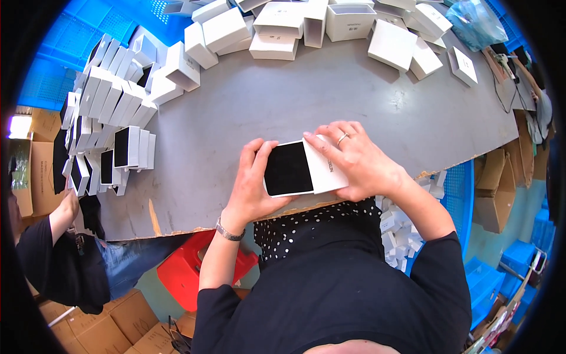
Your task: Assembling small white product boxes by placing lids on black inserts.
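Note:
Between my two hands, over the table's near edge, is a small white box (288,169) with a black inner face and a white rim. A white lid or sleeve (324,168) covers its right end. My left hand (252,184) grips the box by its left side, thumb below and fingers above. Around the white lid or sleeve my right hand (367,165) is closed, its fingers on the upper side and its thumb side near the lower corner. How far the two parts overlap is hidden.
White boxes (227,28) line the grey table's (236,100) far edge. Stacks of boxes with black faces (121,147) stand at left, by a co-worker's hand (69,206). A blue crate (460,194) with small white pieces is below right; a red stool (194,268) is below left.

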### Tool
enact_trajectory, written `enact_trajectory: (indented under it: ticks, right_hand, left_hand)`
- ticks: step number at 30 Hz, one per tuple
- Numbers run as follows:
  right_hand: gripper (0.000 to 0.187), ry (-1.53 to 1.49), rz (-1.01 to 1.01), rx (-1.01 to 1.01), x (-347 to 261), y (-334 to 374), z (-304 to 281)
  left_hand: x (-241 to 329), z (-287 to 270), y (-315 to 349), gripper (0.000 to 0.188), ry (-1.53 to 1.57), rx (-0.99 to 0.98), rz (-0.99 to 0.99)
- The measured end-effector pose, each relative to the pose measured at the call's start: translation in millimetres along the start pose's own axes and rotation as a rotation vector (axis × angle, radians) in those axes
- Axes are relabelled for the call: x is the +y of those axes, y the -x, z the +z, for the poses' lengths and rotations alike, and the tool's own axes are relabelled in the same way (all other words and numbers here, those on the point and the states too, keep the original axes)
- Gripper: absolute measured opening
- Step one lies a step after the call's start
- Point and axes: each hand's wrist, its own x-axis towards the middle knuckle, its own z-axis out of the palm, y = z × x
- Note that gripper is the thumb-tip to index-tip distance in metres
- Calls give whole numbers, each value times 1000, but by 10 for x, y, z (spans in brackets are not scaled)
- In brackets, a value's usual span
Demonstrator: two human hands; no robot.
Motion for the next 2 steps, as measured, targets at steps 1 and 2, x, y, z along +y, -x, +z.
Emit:
enact_trajectory:
  ticks: [1,2]
  right_hand:
    - [111,-2,-11,-38,-2,7,-1]
    - [112,-7,-20,-76,-25,21,21]
  left_hand:
    - [-13,13,3,98,52,-18,26]
    - [-39,15,23,97,102,-40,50]
